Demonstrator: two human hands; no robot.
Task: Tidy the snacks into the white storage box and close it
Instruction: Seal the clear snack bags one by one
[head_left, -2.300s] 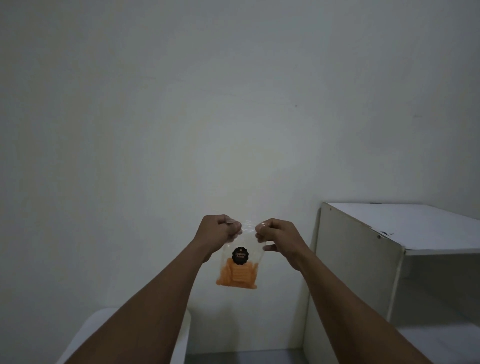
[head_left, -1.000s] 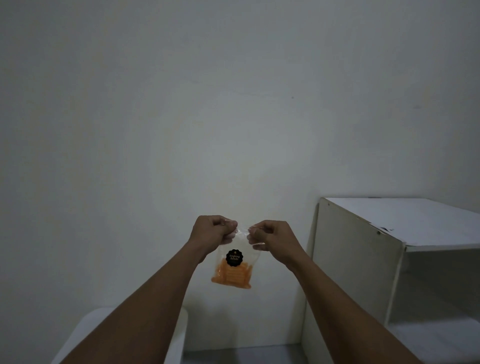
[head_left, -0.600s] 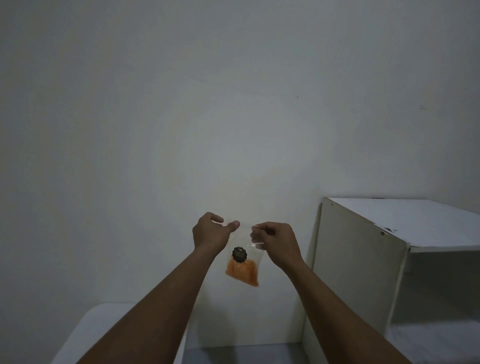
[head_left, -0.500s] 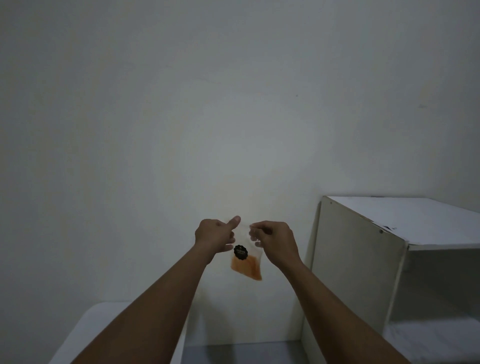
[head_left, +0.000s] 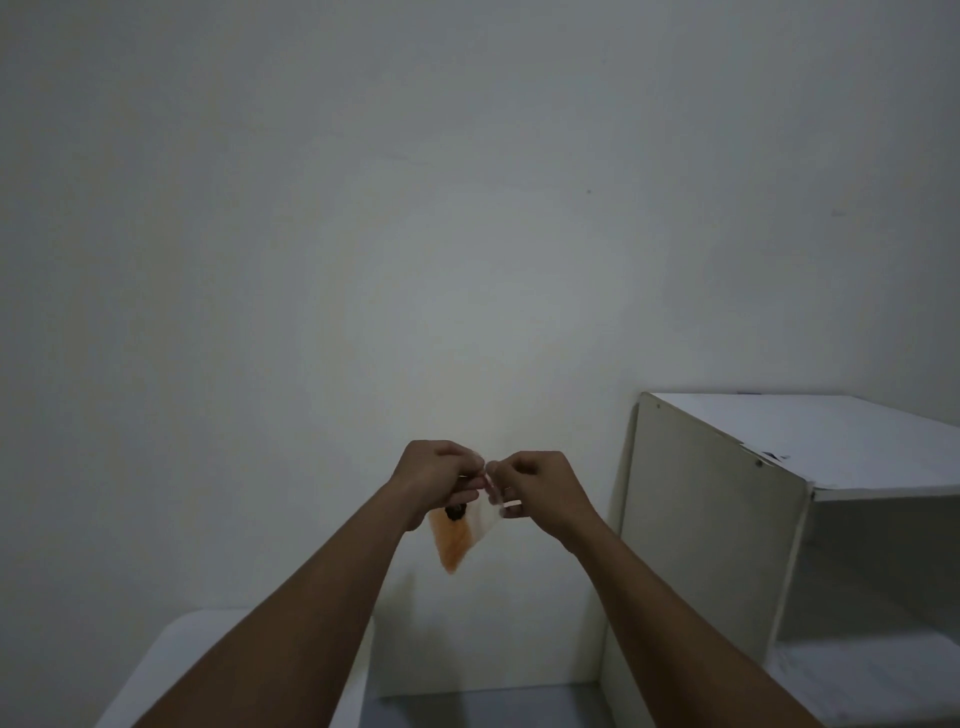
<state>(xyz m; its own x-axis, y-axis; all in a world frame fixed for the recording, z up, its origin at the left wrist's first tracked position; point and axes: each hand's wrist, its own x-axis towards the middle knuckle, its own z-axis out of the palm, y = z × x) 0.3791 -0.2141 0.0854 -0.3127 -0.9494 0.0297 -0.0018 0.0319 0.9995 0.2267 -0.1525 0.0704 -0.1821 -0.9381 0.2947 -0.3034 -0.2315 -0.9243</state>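
Both hands meet in mid-air: the left hand (head_left: 436, 478) and the right hand (head_left: 535, 488) each pinch the top edge of a small clear snack bag (head_left: 457, 540) with curled fingers, likely pressing its seal shut so the orange pieces stay in. The bag hangs tilted beneath them, well above a white surface (head_left: 171, 670) at lower left that may be the storage box; that cannot be told.

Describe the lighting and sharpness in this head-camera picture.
Head view: dim, flat light, a paler patch on the wall; the snack bag, pinched by the left hand and right hand, is motion-blurred, its label unreadable; the shelf unit looks sharper.
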